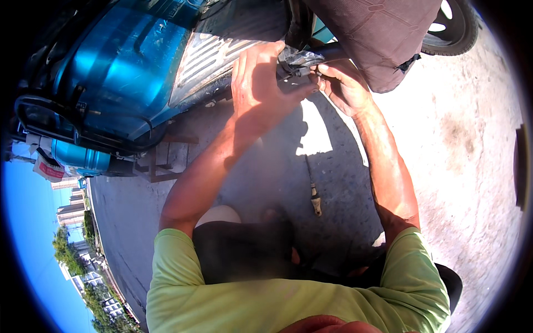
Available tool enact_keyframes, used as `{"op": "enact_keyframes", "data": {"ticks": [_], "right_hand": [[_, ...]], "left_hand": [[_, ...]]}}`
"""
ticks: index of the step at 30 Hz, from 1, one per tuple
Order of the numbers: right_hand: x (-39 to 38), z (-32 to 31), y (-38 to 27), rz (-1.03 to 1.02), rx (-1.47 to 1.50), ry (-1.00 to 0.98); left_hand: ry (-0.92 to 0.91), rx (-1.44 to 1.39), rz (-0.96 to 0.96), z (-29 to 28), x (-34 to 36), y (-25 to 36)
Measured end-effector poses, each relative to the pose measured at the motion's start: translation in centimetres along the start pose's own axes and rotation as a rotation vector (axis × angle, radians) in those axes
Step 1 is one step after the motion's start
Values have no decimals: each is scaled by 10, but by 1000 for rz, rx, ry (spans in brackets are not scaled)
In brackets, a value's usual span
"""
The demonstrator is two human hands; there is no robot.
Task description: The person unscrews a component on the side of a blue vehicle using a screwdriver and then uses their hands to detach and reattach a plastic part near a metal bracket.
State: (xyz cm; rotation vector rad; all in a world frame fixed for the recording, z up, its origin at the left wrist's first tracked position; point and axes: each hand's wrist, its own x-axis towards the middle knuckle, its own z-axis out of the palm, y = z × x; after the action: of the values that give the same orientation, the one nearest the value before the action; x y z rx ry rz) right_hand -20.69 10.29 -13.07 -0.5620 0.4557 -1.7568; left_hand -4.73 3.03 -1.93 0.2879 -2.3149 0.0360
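Reaching up to the underside edge of a blue vehicle [119, 66], my left hand [258, 80] lies against its frame beside the ribbed metal floor plate [202, 64]. Its fingers are stretched out, and the thumb points across toward the other hand. My right hand [345, 89] is curled, with thumb and fingertips pinched at a small grey metal fitting [302, 71] under the frame. What lies between those fingertips is too small to make out. On the ground below rests a screwdriver [316, 201] with a worn yellowish handle and a thin dark shaft.
A brown quilted cover [383, 39] hangs close above my right hand. Behind it stands a black-tyred wheel [452, 28]. A low wooden stand [161, 161] sits under the vehicle at left. Concrete ground [466, 161] spreads right, partly shaded; buildings and trees are at far left.
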Motion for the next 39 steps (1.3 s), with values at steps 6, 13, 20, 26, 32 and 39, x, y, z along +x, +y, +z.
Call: {"op": "enact_keyframes", "data": {"ticks": [6, 13, 20, 26, 32, 39], "right_hand": [[6, -11, -5, 37, -39, -55], [18, -15, 2, 76, -34, -24], [23, 3, 12, -164, -437, 161], [17, -5, -6, -411, -1017, 148], [1, 19, -22, -82, -913, 176], [-11, 36, -8, 40, -828, 283]], "left_hand": [[-40, 12, -23, -2, 5, -9], [2, -108, -34, -17, 10, -15], [19, -64, -44, -22, 11, -9], [-67, -3, -111, -20, 12, -8], [-37, -82, -119, -20, 17, -24], [-18, -169, -168, -31, 30, -43]]}}
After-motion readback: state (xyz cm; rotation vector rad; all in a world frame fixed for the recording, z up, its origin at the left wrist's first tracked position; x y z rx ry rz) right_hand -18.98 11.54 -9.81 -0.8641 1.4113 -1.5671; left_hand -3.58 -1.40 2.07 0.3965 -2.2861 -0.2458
